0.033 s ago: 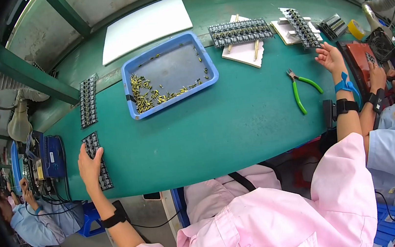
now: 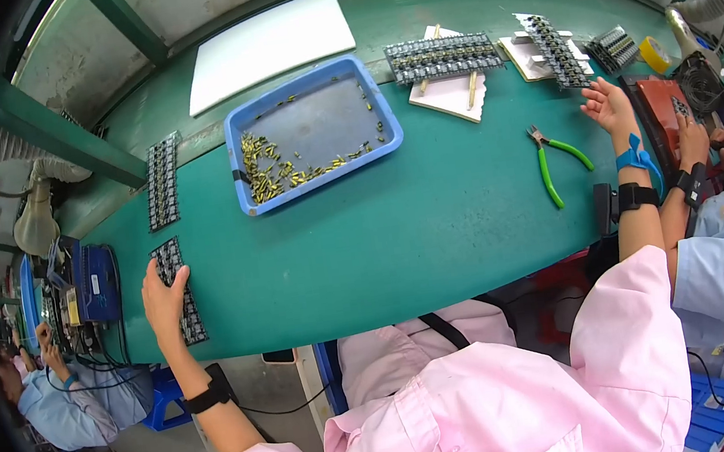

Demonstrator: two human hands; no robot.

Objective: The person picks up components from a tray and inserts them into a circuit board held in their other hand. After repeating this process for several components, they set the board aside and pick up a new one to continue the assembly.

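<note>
At the left, my left hand (image 2: 164, 306) lies over a narrow black circuit board panel (image 2: 193, 317). Its fingers and thumb are spread toward the panel's two sides, and the palm hides part of it. Another panel (image 2: 162, 183) lies just beyond. Far to the right, my right hand (image 2: 610, 108) is raised with loosely curled, parted fingers and nothing visible in it. Its fingertips are close to the near end of a populated board panel (image 2: 554, 51) leaning on a white holder (image 2: 524, 61); whether they touch I cannot tell.
A blue tray (image 2: 322, 177) holds many small brass-coloured parts. Green-handled cutters (image 2: 548, 171) lie opened on the green mat. Behind are a white sheet (image 2: 268, 48), another panel (image 2: 443, 59) on a white block, and yellow tape (image 2: 655, 54). Co-workers in blue sit on both sides.
</note>
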